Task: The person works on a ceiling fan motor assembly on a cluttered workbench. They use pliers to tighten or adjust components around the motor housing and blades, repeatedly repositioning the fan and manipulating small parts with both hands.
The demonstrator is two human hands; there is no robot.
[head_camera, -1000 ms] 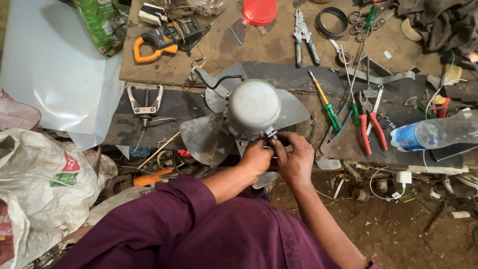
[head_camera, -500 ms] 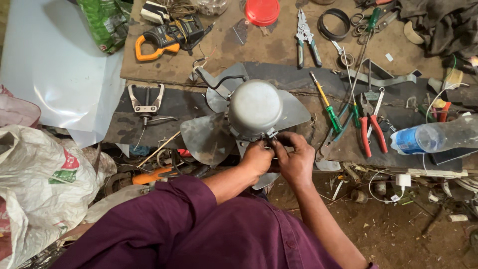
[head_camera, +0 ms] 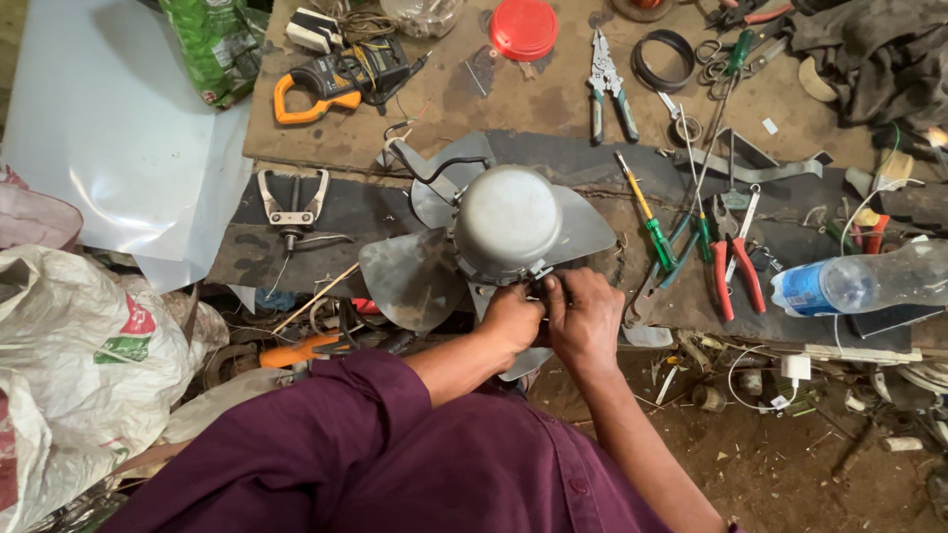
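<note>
Cluttered brown work surface [head_camera: 415, 118], tools scattered around a grey metal fan motor with blades [head_camera: 506, 225].
Left hand [head_camera: 511, 321] and right hand [head_camera: 585, 318] both pinch small fittings at motor's near edge, fingers closed; green-handled screwdriver [head_camera: 647, 217] just beside.

A grey metal fan motor [head_camera: 506, 222] with a domed round housing stands on the dark bench [head_camera: 346, 212], dome up toward the camera. Dull sheet-metal blades [head_camera: 410, 281] spread around it at 8, 11 and 3 o'clock; a black cable [head_camera: 425, 170] curls off at 10 o'clock.
</note>
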